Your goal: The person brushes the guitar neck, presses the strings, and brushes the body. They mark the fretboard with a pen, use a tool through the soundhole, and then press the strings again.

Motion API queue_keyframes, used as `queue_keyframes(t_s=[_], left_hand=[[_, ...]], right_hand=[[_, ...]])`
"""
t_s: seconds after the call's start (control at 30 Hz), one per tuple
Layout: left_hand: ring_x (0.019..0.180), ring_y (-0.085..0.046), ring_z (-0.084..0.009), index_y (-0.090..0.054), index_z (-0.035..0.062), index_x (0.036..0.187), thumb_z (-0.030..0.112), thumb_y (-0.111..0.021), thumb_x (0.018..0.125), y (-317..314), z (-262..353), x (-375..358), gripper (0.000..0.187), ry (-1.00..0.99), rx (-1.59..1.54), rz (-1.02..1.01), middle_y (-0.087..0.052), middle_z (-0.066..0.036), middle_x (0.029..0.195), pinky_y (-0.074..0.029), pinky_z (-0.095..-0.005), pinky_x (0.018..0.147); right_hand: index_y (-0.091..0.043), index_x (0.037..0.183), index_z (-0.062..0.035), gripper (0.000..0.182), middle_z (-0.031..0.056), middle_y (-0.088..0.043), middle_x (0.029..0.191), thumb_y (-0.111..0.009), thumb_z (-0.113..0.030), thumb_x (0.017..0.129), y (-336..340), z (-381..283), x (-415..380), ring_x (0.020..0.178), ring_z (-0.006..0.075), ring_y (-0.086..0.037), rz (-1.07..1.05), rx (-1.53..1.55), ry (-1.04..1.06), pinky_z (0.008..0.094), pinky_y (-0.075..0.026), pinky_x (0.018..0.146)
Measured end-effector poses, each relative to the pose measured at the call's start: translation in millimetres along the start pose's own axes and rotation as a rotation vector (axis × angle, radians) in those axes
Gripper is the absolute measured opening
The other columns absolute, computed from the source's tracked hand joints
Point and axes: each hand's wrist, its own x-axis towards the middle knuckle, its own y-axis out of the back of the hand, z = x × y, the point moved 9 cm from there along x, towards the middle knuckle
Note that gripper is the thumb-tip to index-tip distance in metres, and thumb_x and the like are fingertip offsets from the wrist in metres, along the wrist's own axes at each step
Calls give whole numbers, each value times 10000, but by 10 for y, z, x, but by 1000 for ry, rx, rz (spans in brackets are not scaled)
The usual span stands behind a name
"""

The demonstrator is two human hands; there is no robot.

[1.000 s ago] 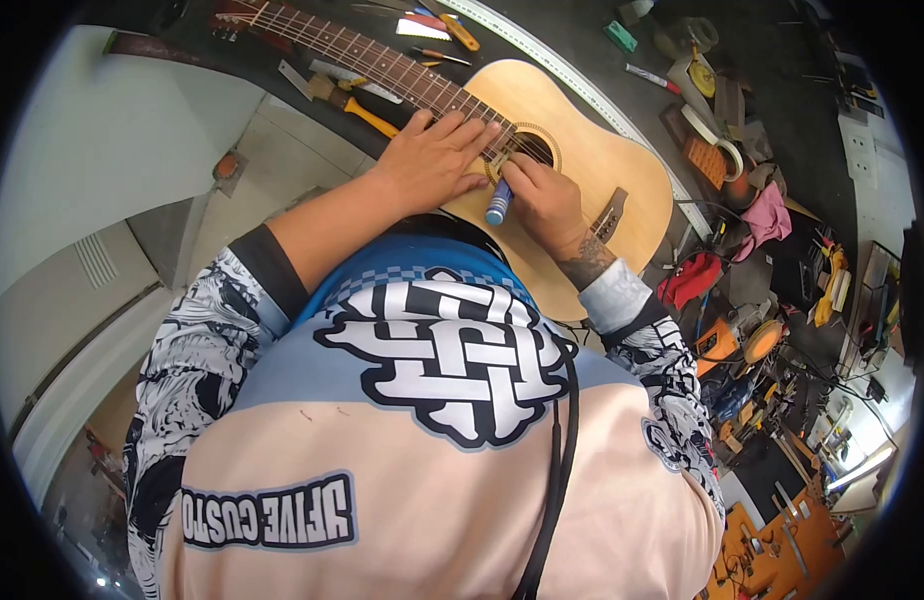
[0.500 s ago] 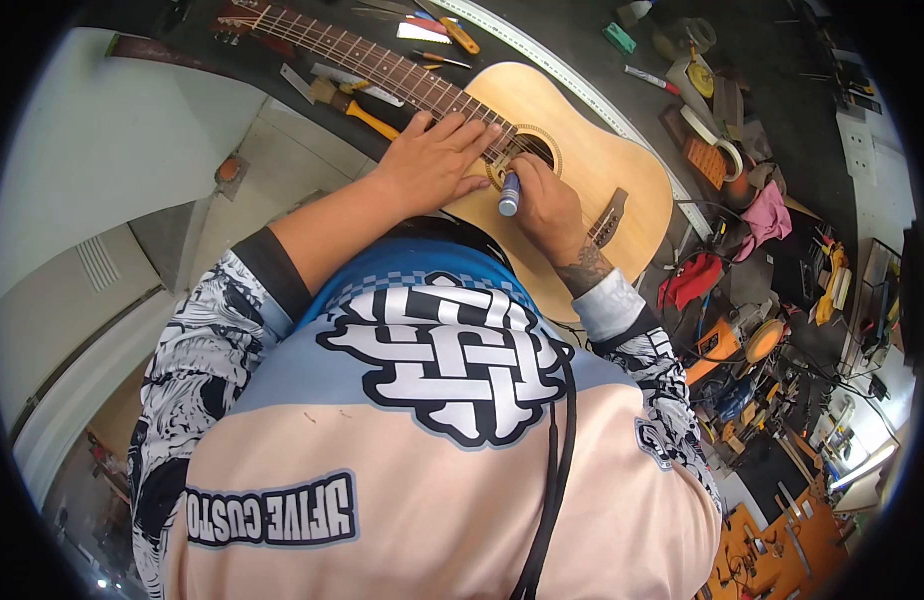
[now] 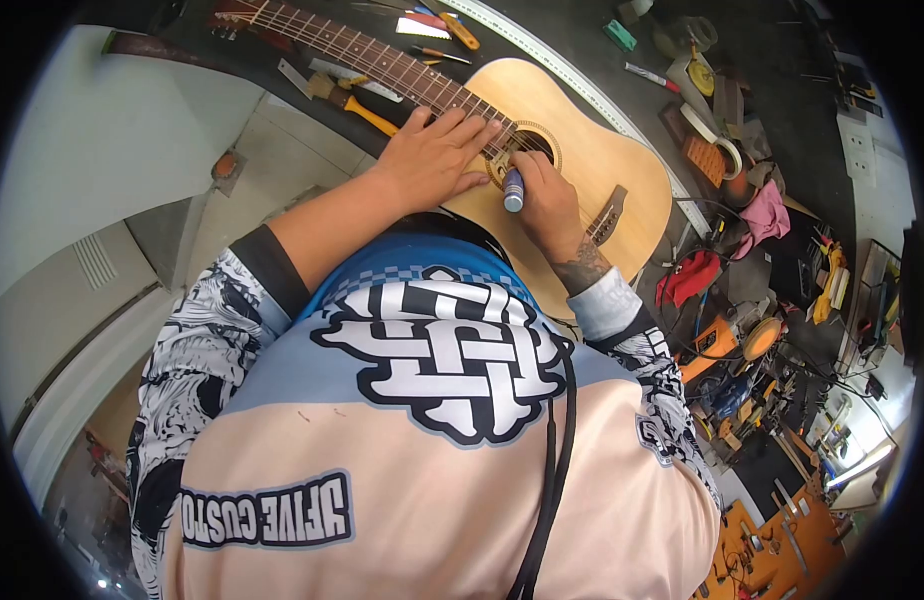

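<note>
An acoustic guitar (image 3: 622, 170) with a pale top lies across the bench, its neck pointing to the upper left. My left hand (image 3: 437, 155) rests flat over the upper fretboard (image 3: 382, 72) and the guitar's edge, fingers stretched out. Close beside it, my right hand (image 3: 550, 205) is closed around a thick blue-grey marker (image 3: 514, 190), its rounded end towards me. The marker's other end is hidden by my fingers, near the fretboard's end and the sound hole (image 3: 535, 142). The bridge (image 3: 608, 215) lies to the right of my right hand.
A brush (image 3: 332, 95) with a yellow handle lies below the neck. Beyond the guitar run a long white ruler (image 3: 542, 58) and a utility knife (image 3: 460, 31). Tape rolls (image 3: 727, 158), a pink cloth (image 3: 765, 215) and a red cloth (image 3: 688, 278) crowd the right side.
My right hand and the marker have shifted very slightly, with the marker's near end a little to the right. My left hand stays in place on the fretboard.
</note>
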Motion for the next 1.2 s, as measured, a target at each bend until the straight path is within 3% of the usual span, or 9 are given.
queue_keyframes(t_s=[0.27,0.67,1.17,1.2], left_hand=[[1272,-476,-157,-466,151,1558,542,-568,995,13,8,-3,693,-7,-2,38,-566,1,1356,-353,-406,1010],[1255,-482,-165,-468,136,1556,541,-571,994,5,-1,-13,701,-21,-38,30,-572,-4,1330,-358,-388,1013],[1257,-480,-161,-443,138,1574,540,-557,1004,-34,-13,-19,707,-2,-46,18,-561,-7,1361,-345,-389,1029],[1256,-480,-159,-443,138,1574,539,-557,1004,-33,-14,-18,706,-1,-42,30,-561,-6,1357,-346,-388,1027]], right_hand=[[-615,1197,-76,373,142,-645,1100,-691,2,841,0,2,-10,907,377,-687,-23,42,-22,437,-578,734],[-588,1228,-82,474,130,-700,1183,-693,63,790,10,-30,10,963,343,-726,-1,68,76,394,-617,749],[-566,1220,-69,424,131,-686,1212,-657,61,826,-61,-3,-36,984,359,-718,-95,2,35,413,-610,745],[-581,1206,-69,398,123,-686,1182,-669,36,833,-38,-22,-34,929,345,-719,-74,-17,60,404,-605,713]])
